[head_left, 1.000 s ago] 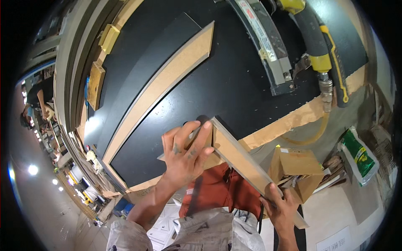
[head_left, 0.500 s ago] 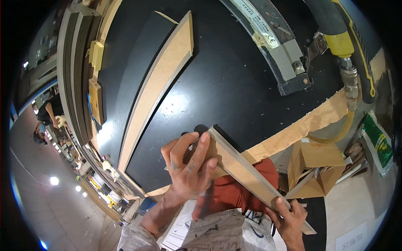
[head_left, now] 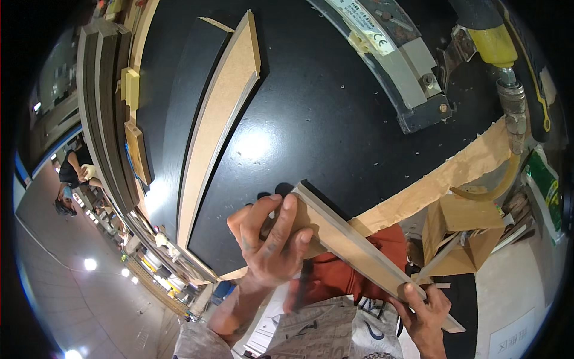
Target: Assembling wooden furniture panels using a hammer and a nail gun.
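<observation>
A tan fibreboard strip with grey edges (head_left: 353, 244) slants over the near edge of the black tabletop. Its upper end, cut at an angle, is pinched by my left hand (head_left: 270, 242), the fingers closed about the corner. Lower down, my right hand (head_left: 423, 312) grips the same strip, thumb on its face; the fingers beneath are partly hidden. Farther off lies a second, similar strip (head_left: 220, 113), tan face up, with a pointed far end. Along its left side is a dark panel piece (head_left: 190, 99).
A nail gun's grey magazine (head_left: 412, 78) and its air hose coupling (head_left: 512, 107) lie at the right. Brown paper (head_left: 442, 173) edges the table. An open carton (head_left: 460, 233) of offcuts stands below. Dark boards (head_left: 98, 119) stack at left; a person (head_left: 76, 173) is beyond.
The view has shifted slightly, so the table things sit a little further left and the carton further right. Both hands keep the same hold on the strip.
</observation>
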{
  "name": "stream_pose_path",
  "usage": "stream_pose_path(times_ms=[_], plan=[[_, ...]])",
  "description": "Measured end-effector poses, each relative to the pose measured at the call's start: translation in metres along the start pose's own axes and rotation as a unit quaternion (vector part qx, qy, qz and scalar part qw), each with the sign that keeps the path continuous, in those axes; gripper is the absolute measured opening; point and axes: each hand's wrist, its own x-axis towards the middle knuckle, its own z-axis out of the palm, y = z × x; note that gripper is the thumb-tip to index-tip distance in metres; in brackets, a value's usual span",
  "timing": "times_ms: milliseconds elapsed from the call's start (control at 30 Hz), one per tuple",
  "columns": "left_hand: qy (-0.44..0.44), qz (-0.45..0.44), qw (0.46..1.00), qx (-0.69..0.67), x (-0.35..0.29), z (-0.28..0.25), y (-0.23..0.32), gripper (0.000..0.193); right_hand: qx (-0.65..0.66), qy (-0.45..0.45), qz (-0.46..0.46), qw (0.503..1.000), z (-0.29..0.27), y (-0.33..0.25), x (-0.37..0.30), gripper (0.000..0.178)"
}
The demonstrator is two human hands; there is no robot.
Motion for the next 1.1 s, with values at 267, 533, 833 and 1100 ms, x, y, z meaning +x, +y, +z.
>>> stream_pose_path(times_ms=[267,533,833,1100], plan=[[0.013,-0.01,1.0,-0.009,0.001,0.001,0.001,0.047,0.001,-0.008,0.003,1.0,-0.002,0.0,0.002,0.069],[0.012,-0.009,1.0,-0.007,0.001,0.001,0.001,0.049,0.0,-0.011,-0.003,1.0,-0.006,-0.002,0.005,0.071],[0.014,0.027,0.999,0.011,0.0,0.001,-0.003,0.049,-0.007,-0.044,-0.015,0.999,-0.008,0.001,0.005,0.086],[-0.002,0.013,1.0,-0.007,0.001,-0.001,-0.001,0.055,-0.011,-0.025,-0.016,1.0,-0.008,-0.002,0.008,0.077]])
